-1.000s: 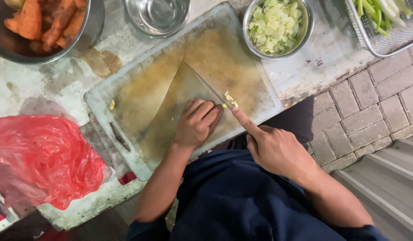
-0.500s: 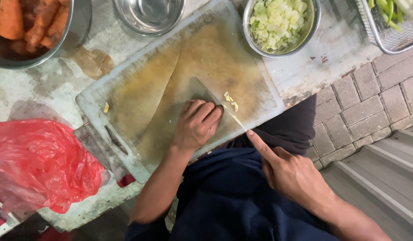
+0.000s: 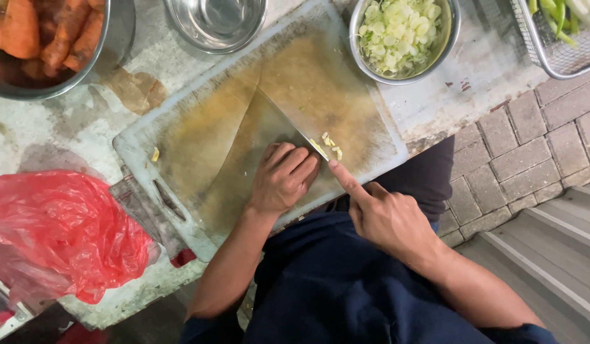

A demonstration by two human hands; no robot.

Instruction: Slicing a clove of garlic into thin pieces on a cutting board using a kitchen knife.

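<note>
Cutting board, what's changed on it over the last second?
The right hand pulled back toward the body, then its index finger came forward again to the near edge of the cutting board, beside the chopped bits. The left hand kept its grip on the cleaver; the bits stayed put.

"What does the table [image 3: 65, 130] look like?"

"It is pale and worn, with brown stains and wet marks. Its edge is chipped."

"What is under it?"

"A floor of grey-brown bricks [image 3: 531, 146], set in rows. Dark lines run between them."

"And in the corner?"

"A grey stone step [image 3: 550, 255] goes down on the right, below the bricks."

"Is it bright?"

"The light is soft and even. No strong shadows show. No walls or windows can be seen from up here."
</note>
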